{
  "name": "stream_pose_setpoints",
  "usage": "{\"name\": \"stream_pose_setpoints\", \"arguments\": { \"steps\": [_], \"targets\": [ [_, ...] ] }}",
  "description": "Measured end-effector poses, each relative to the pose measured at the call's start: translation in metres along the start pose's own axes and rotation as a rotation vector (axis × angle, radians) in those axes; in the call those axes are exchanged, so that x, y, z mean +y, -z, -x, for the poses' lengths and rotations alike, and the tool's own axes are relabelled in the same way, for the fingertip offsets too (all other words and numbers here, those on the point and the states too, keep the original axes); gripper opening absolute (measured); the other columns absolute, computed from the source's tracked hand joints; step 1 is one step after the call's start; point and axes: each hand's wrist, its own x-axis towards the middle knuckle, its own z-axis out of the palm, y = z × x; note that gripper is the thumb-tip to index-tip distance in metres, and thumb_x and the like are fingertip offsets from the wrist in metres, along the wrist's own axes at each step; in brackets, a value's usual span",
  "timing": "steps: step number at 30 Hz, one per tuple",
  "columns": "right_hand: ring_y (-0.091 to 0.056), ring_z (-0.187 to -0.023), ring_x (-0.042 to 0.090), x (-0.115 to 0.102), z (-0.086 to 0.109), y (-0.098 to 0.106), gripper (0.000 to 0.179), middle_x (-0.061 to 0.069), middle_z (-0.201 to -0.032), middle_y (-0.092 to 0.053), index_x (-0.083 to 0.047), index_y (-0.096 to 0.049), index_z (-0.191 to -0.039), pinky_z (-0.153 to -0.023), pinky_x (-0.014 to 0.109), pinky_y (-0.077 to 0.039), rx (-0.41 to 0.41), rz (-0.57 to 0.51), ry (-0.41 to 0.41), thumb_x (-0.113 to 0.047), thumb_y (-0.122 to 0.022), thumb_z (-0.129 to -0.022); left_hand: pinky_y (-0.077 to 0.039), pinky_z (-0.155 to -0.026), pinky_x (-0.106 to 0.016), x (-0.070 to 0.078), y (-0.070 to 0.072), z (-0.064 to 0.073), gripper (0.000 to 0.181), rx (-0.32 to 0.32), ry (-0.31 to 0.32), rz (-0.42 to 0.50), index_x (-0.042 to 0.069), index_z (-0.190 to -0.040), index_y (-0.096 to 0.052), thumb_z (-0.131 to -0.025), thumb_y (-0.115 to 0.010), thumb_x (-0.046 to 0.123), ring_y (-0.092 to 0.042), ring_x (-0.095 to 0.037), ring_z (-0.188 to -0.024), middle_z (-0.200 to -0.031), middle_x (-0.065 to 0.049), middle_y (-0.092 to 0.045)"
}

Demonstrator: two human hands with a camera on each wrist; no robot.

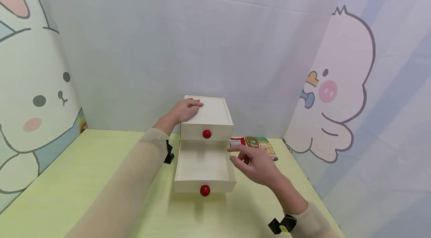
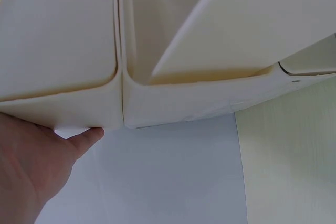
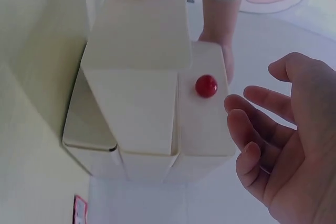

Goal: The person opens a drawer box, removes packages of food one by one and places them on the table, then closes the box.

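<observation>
Drawer unit (image 1: 213, 109): white, roughly mid-table, up near the far edge of the table (image 1: 101, 163).
Lower drawer (image 1: 220, 186): pulled well out toward the near edge, red knob (image 1: 205, 191) up front.
Upper drawer (image 1: 192, 132): looks fully pushed in.
Sliding tip: imo brace the top with one hand, then move the drawer by its knob, dead straight, so nothing twists or tips.
Left hand (image 1: 184, 110): fingers pretty much stretched out, resting on the unit's top at its left side, not gripping.
Right hand (image 1: 259, 164): fingers loosely bent, thumb apart, nothing held; just right of the lower drawer, can't tell if it's touching.
Packets (image 1: 267, 147): toward the far right corner.
</observation>
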Motion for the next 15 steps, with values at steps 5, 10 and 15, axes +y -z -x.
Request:
{"name": "stream_pose_setpoints", "arguments": {
  "steps": [5,10,15],
  "targets": [
    [-0.054,-0.062,-0.002,-0.022,0.008,-0.005,0.025,-0.018,-0.074,-0.064,-0.029,-0.078,-0.131,-0.058,0.023,-0.053,-0.086,-0.076,0.060,-0.027,-0.072,-0.107,-0.023,-0.138,-0.057,0.000,0.001,0.000,0.048,-0.001,0.004,0.001,0.014,-0.155,-0.064,-0.114,-0.045,0.029,-0.029,-0.036,-0.169,-0.175,-0.009,-0.046],
    [-0.054,-0.062,-0.006,-0.038,0.015,-0.013,0.027,-0.020,-0.075,-0.065,-0.026,-0.077,-0.134,-0.059,0.020,-0.054,-0.190,-0.120,0.116,-0.028,-0.071,-0.108,-0.022,-0.138,-0.058,0.001,0.001,0.001,0.049,-0.002,0.004,-0.011,0.014,-0.156,-0.064,-0.114,-0.044,0.029,-0.027,-0.036,-0.169,-0.175,-0.008,-0.045],
    [-0.055,-0.063,-0.008,-0.049,0.021,-0.024,0.030,-0.020,-0.077,-0.066,-0.024,-0.075,-0.137,-0.060,0.018,-0.054,-0.321,-0.167,0.122,-0.032,-0.069,-0.109,-0.021,-0.138,-0.058,0.001,0.001,0.001,0.050,-0.003,0.012,-0.013,0.013,-0.155,-0.064,-0.113,-0.044,0.029,-0.026,-0.037,-0.169,-0.175,-0.009,-0.045]
  ]
}}
